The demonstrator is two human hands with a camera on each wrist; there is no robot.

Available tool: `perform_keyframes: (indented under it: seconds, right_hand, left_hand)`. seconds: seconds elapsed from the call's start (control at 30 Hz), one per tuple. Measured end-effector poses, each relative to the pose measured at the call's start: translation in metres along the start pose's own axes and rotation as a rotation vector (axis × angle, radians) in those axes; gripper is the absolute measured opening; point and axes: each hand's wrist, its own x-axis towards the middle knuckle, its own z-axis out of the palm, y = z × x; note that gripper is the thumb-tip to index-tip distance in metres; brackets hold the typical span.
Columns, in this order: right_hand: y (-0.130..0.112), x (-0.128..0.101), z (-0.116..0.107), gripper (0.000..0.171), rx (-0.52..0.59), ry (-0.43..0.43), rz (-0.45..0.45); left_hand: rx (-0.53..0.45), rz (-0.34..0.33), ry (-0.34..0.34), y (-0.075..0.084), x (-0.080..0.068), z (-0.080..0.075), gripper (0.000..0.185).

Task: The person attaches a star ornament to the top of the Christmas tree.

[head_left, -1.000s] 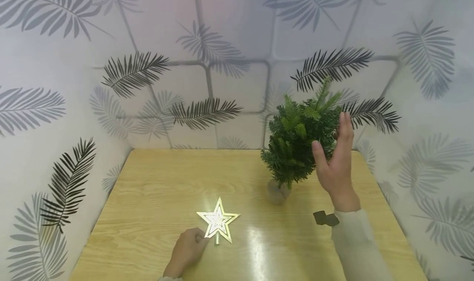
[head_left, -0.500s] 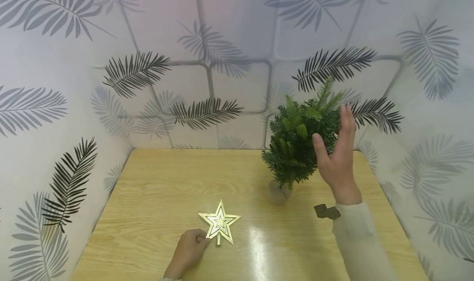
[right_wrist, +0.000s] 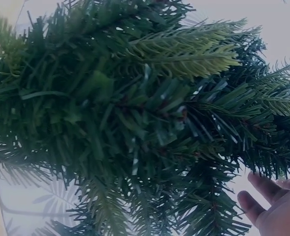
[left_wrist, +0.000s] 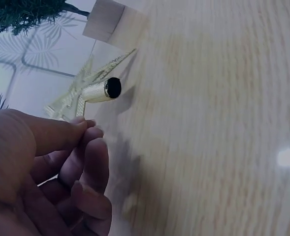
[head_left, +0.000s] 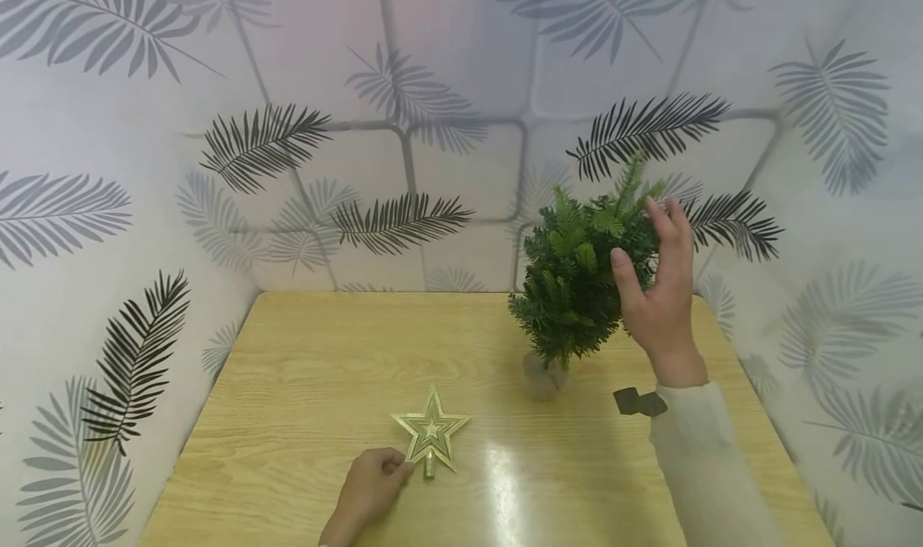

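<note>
Thumb and forefinger of my left hand pinch the lower-left point of a gold star tree topper. In the left wrist view the star is seen edge-on, its short tube showing a dark hollow end. A small artificial Christmas tree stands at the right of the table on a round pale base. My right hand is raised at the tree's right side, thumb and fingers spread, fingertips overlapping the upper branches. Its fingers show at the branches' edge in the right wrist view.
The wooden table reaches back to a wall patterned with leaves, and more such wall stands left and right. A dark bow-shaped piece sits at my right cuff.
My right hand has risen slightly along the tree, its fingers bending more toward the upper branches. The star and my left hand have shifted a little right, and the star's bright glare has faded.
</note>
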Motion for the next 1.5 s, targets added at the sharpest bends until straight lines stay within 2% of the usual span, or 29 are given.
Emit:
perform_keyframes:
  seconds: [0.13, 0.3, 0.47, 0.63, 0.8, 1.0, 1.23, 1.5]
  right_hand:
    - [-0.006, 0.005, 0.0, 0.06, 0.013, 0.0, 0.005]
    - [0.0, 0.006, 0.0, 0.055, 0.022, -0.017, 0.032]
    - [-0.012, 0.009, 0.0, 0.053, 0.036, -0.022, 0.026]
    - [-0.036, 0.015, -0.001, 0.049, 0.081, -0.011, 0.045]
    - [-0.046, 0.019, -0.002, 0.042, 0.089, -0.019, 0.113]
    - [-0.048, 0.026, -0.002, 0.034, 0.077, -0.017, 0.167]
    - [-0.051, 0.035, -0.001, 0.028, 0.079, 0.021, 0.139]
    - [-0.053, 0.044, 0.001, 0.023, 0.102, 0.071, 0.089]
  left_hand:
    - [-0.013, 0.056, 0.012, 0.002, 0.002, 0.0, 0.025]
    - [-0.095, 0.09, 0.038, 0.007, 0.004, 0.0, 0.025]
    - [-0.119, 0.093, 0.096, 0.011, 0.003, -0.001, 0.024]
    - [-0.203, 0.074, 0.124, 0.015, 0.005, 0.0, 0.024]
    - [-0.3, 0.06, 0.136, 0.018, 0.005, 0.001, 0.023]
    - [-0.325, 0.055, 0.132, 0.019, 0.008, 0.006, 0.022]
    - [-0.34, 0.004, 0.131, 0.026, 0.005, 0.013, 0.025]
    - [-0.354, 0.074, 0.148, 0.033, 0.001, 0.014, 0.023]
